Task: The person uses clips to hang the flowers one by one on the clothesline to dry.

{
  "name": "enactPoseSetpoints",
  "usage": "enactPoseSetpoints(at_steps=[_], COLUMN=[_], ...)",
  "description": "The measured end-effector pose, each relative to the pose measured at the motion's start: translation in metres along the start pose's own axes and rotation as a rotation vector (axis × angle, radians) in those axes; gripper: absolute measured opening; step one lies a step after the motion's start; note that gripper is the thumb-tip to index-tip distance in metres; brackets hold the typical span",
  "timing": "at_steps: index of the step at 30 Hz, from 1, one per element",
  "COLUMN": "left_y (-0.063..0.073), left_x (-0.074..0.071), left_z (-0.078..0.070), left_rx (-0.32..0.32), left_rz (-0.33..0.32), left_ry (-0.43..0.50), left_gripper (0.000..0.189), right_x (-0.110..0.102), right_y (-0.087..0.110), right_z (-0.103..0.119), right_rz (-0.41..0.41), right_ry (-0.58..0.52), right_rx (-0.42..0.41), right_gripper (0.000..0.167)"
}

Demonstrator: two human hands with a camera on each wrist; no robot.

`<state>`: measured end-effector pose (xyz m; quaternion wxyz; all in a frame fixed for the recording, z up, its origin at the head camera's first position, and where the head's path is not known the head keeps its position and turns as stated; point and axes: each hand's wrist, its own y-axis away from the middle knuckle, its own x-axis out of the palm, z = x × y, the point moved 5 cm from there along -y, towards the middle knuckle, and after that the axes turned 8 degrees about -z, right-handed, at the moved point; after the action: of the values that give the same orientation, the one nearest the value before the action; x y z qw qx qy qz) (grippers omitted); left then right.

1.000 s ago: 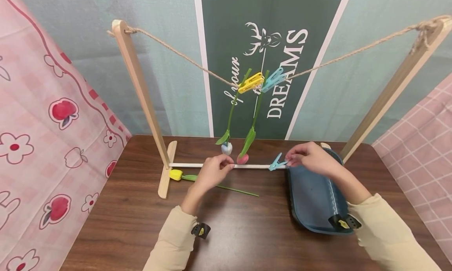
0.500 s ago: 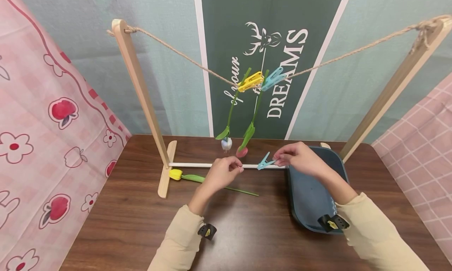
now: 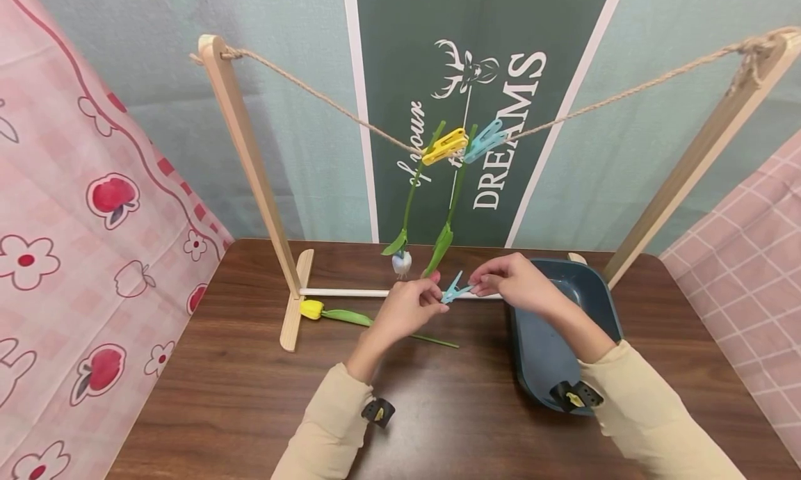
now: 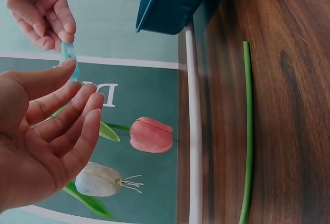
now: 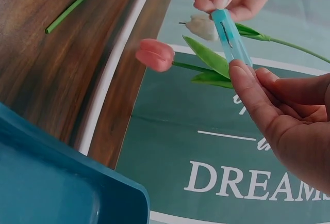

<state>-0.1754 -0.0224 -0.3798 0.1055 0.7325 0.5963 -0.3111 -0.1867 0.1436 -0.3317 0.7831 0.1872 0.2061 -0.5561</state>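
A light-blue clothespin (image 3: 455, 289) is held between both hands, above the white crossbar. My right hand (image 3: 516, 285) pinches one end of it between thumb and fingers. At its other end, the thumb and fingertips of my left hand (image 3: 403, 309) pinch it, as the right wrist view shows. Behind the hands a pink tulip (image 4: 150, 134) and a white tulip (image 4: 98, 178) hang head down. A yellow clothespin (image 3: 444, 146) and another light-blue clothespin (image 3: 484, 140) fix their stems to the rope (image 3: 325, 104). Lying on the table, a yellow tulip (image 3: 311, 309) is partly hidden by my left hand.
Two wooden posts (image 3: 250, 167) carry the sagging rope, joined low down by a white crossbar (image 3: 344, 293). On the right, under my right forearm, stands a dark blue basin (image 3: 538, 334). A printed curtain (image 3: 300, 181) hangs behind the brown table (image 3: 238, 410).
My right hand has moved left with the light-blue clothespin, while my left hand has come right to meet it. The left fingers now pinch the clothespin's other end.
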Motion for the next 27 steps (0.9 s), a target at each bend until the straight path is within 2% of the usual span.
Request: enactPoseSetpoints(at_steps=[12,23,27], left_y=[0.0,0.0001,0.0002], left_x=[-0.0016,-0.0044,-0.0054], left_z=[-0.0022,-0.0029,-0.0027], left_rx=[0.039,0.064,0.078], left_rz=[-0.041,-0.064,-0.076], left_ry=[-0.027,-0.062,-0.058], left_gripper=[0.007,0.004,0.004], right_x=[0.0041,0.0029,0.0006], right_y=[-0.0003,0.0014,0.0018], right_z=[-0.0034,-0.0017,-0.0014], right_rz=[0.025,0.035,0.01], right_ry=[-0.058,-0.007,0.007], right_rx=[0.026,-0.035,-0.034], right_gripper=[0.017,0.017,0.019])
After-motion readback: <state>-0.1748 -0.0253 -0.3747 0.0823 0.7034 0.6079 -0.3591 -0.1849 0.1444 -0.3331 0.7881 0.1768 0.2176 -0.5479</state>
